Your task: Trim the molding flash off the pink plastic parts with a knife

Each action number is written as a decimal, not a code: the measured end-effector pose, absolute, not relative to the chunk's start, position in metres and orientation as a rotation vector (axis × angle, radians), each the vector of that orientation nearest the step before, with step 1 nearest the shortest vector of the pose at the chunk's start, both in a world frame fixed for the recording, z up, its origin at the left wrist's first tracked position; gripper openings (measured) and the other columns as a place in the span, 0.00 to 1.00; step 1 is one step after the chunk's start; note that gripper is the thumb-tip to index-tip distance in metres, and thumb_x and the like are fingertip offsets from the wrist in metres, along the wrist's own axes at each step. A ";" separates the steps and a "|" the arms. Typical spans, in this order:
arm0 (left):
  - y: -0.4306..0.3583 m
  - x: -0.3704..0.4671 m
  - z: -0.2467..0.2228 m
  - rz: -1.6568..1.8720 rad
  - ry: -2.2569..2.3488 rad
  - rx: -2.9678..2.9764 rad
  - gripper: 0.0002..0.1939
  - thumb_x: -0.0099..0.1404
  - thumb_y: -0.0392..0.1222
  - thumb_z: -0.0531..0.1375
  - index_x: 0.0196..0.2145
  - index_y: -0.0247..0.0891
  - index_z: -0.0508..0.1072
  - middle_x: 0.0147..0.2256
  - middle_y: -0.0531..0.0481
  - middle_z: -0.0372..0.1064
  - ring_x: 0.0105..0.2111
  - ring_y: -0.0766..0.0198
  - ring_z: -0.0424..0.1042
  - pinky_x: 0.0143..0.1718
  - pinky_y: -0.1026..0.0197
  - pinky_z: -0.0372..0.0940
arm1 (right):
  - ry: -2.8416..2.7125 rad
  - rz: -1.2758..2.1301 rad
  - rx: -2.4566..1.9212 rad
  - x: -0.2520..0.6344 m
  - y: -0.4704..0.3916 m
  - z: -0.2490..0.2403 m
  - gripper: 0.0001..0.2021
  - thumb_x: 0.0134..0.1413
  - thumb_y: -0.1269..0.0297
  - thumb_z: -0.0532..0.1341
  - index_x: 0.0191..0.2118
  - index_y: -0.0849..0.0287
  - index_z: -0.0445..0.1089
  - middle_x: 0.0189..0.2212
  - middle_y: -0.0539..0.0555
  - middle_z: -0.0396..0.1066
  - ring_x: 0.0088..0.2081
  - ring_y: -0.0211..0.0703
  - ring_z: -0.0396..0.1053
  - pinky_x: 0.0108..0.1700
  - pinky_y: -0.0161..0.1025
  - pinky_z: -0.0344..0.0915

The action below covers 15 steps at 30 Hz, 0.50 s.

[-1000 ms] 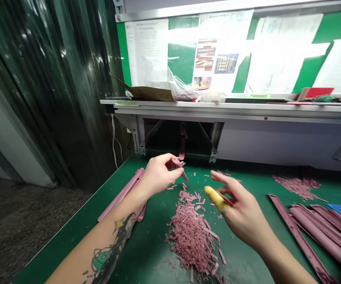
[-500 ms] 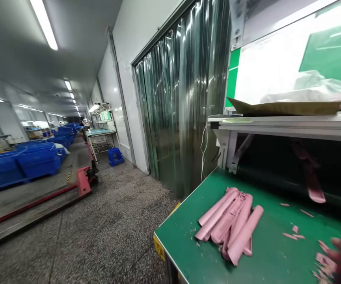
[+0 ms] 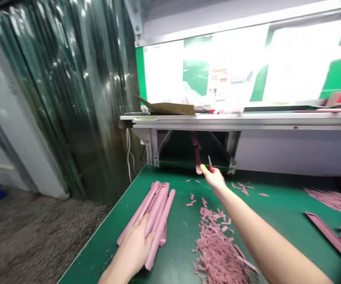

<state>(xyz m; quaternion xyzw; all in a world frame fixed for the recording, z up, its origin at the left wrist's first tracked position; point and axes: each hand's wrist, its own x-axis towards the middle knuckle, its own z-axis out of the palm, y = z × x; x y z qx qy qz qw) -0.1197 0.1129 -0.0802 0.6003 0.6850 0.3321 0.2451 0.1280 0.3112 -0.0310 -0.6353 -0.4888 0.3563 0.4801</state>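
Observation:
On the green table, my left hand (image 3: 136,240) lies over a bundle of long pink pieces (image 3: 158,213), its fingers closed around some of them. Farther back, my right hand (image 3: 215,177) reaches out beneath the shelf. It grips a small tool (image 3: 210,162) with a red part and a thin metal tip. Something yellow shows at a fingertip of that hand. Close beside it, a long pink strip (image 3: 198,159) hangs down or leans under the shelf; which one cannot be told.
Pink scraps (image 3: 217,248) are heaped at the table's front middle, with another pile (image 3: 336,201) at the right. A white-edged shelf (image 3: 247,120) spans the back. Beyond the table's left edge hangs a plastic strip curtain (image 3: 78,98).
The view has turned right, toward the table. My left hand has come onto the pink bundle, and my right hand with the tool now shows under the shelf.

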 end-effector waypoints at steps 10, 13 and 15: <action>0.119 -0.079 -0.052 1.176 1.686 1.306 0.32 0.55 0.59 0.61 0.53 0.37 0.68 0.54 0.36 0.63 0.53 0.40 0.64 0.45 0.47 0.65 | -0.891 1.492 -1.277 0.123 0.247 -0.033 0.13 0.63 0.60 0.58 0.49 0.62 0.67 0.44 0.55 0.70 0.39 0.42 0.71 0.39 0.43 0.71; 0.133 -0.041 -0.051 1.224 1.354 1.067 0.31 0.59 0.59 0.59 0.55 0.39 0.63 0.48 0.40 0.68 0.45 0.55 0.71 0.39 0.59 0.68 | -0.892 1.608 -1.200 0.138 0.144 -0.071 0.15 0.56 0.54 0.63 0.39 0.62 0.73 0.30 0.53 0.72 0.23 0.34 0.67 0.22 0.30 0.63; 0.129 -0.014 -0.058 1.195 1.172 0.912 0.24 0.62 0.57 0.56 0.49 0.39 0.65 0.35 0.47 0.71 0.32 0.64 0.73 0.31 0.63 0.67 | -0.997 1.682 -1.122 0.150 0.083 -0.099 0.18 0.43 0.49 0.69 0.29 0.62 0.75 0.21 0.52 0.71 0.19 0.35 0.65 0.23 0.31 0.63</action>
